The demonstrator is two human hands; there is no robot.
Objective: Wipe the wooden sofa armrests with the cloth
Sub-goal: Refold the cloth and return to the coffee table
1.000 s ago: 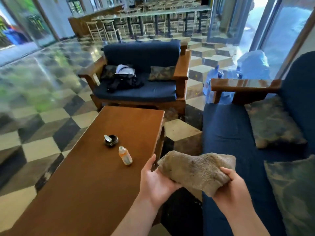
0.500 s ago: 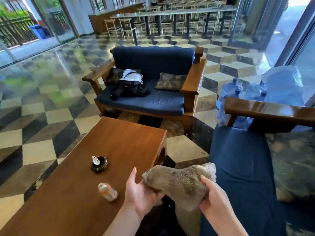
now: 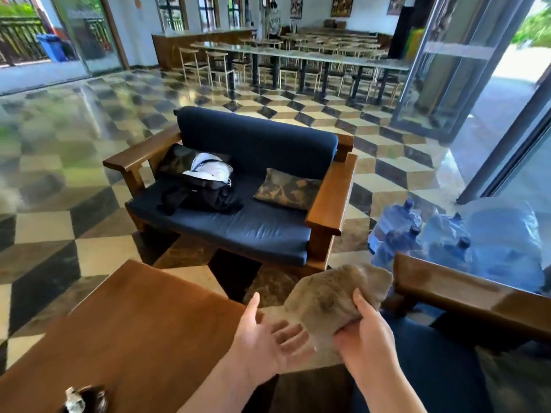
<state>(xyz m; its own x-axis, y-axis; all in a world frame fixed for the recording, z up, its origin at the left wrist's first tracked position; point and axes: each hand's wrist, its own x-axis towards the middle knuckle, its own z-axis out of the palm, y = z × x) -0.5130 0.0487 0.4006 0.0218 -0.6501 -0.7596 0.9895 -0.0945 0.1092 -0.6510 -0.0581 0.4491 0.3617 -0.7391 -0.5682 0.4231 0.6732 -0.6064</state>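
A folded tan cloth [image 3: 334, 296] is gripped in my right hand [image 3: 368, 338], low in the middle of the view. My left hand [image 3: 268, 342] lies palm up just left of the cloth, fingers spread, touching its lower edge at most. Close on the right runs a glossy wooden armrest [image 3: 465, 296] of the near blue sofa [image 3: 429, 362]; the cloth's far corner is a short way left of its end. Across the floor stands a second blue sofa [image 3: 256, 222] with a right armrest [image 3: 332, 195] and a left armrest [image 3: 140, 153].
A brown wooden coffee table [image 3: 143, 338] fills the lower left, with a dark ashtray [image 3: 83, 400] at its near edge. A black bag [image 3: 205, 189] and cushion [image 3: 287, 189] lie on the far sofa. Blue water jugs [image 3: 396, 231] stand behind the near armrest by glass doors.
The view has tilted up and moved forward. My left hand has let go of the cloth and opened. My right hand has carried the cloth up and right, nearer the near armrest.
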